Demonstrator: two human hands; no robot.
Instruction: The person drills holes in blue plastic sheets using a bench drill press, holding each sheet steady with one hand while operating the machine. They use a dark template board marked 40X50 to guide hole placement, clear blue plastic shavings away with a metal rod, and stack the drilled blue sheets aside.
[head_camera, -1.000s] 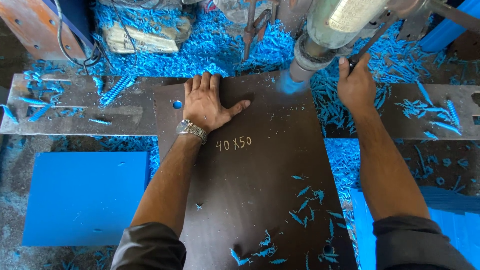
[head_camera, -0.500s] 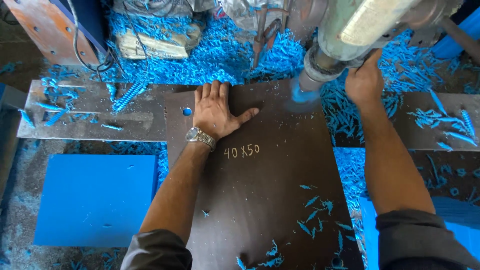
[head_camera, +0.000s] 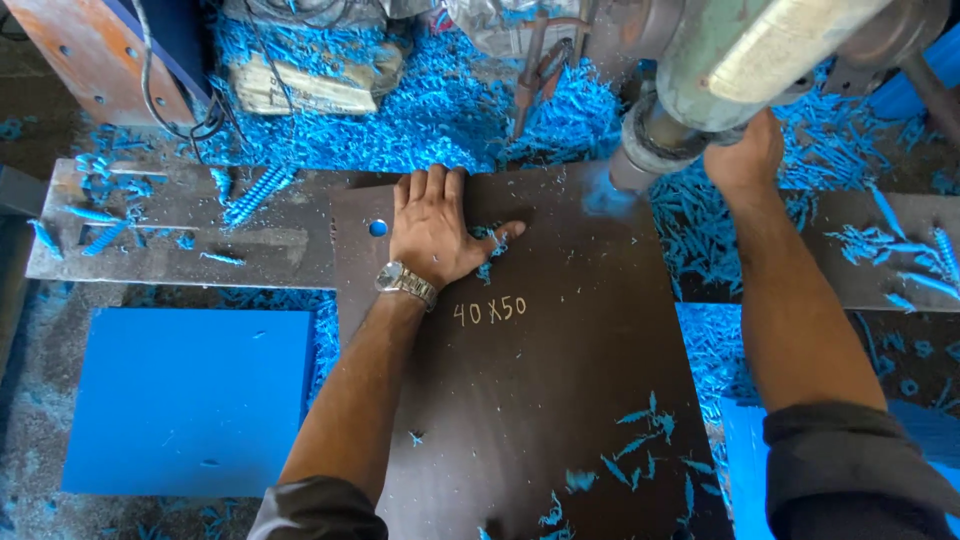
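A view from above looks down on a person's two bare forearms reaching over a dark brown board (head_camera: 540, 400) that lies on a metal work table (head_camera: 170, 235).

The left hand (head_camera: 435, 225) lies flat on the far part of the board, palm down. Its four fingers are straight and close together, pointing away from the person, and the thumb is spread out to the right. It holds nothing. A metal wristwatch (head_camera: 405, 283) sits on that wrist. Just left of the hand, a small round hole (head_camera: 377, 228) in the board shows blue beneath. Chalk writing sits on the board just below the hand.

The right hand (head_camera: 745, 160) reaches up to the far right, just past the board's far right corner. It rests against the lower part of a large grey-green drilling machine (head_camera: 720, 70) that hangs over that corner. The fingers are hidden behind the machine, so their grip cannot be told. Where the machine's round nose (head_camera: 640, 165) meets the board's far edge there is a blur of blue dust.

Curly blue plastic shavings (head_camera: 450, 115) lie heaped beyond the board, to its right, and scattered over the near part of it. A flat blue slab (head_camera: 190, 400) lies to the left of the board, beside the left forearm. Both arms wear dark sleeves pushed up to the elbow.
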